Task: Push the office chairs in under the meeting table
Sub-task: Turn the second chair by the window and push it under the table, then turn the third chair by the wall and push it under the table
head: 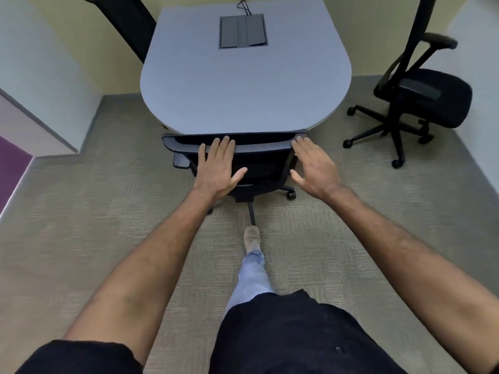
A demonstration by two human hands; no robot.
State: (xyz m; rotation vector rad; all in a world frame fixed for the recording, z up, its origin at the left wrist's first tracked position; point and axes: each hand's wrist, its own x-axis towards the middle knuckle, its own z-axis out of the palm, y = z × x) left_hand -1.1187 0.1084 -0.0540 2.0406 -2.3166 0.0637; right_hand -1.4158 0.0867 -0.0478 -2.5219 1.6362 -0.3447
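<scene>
A black office chair (259, 147) stands right in front of me, its backrest top against the rounded near edge of the grey meeting table (243, 85) and its seat hidden under the tabletop. My left hand (218, 168) lies flat with fingers spread on the backrest's top edge. My right hand (314, 168) is open at the backrest's right corner, fingertips touching or just off it. A second black chair (421, 98) stands away from the table at the right, turned sideways. A third chair's backrest (127, 22) shows at the table's far left side.
A grey cable hatch (243, 31) with black cables is set in the tabletop at the far end. Walls close in on the left and right. My foot (252, 237) rests on the carpet just behind the chair's base leg.
</scene>
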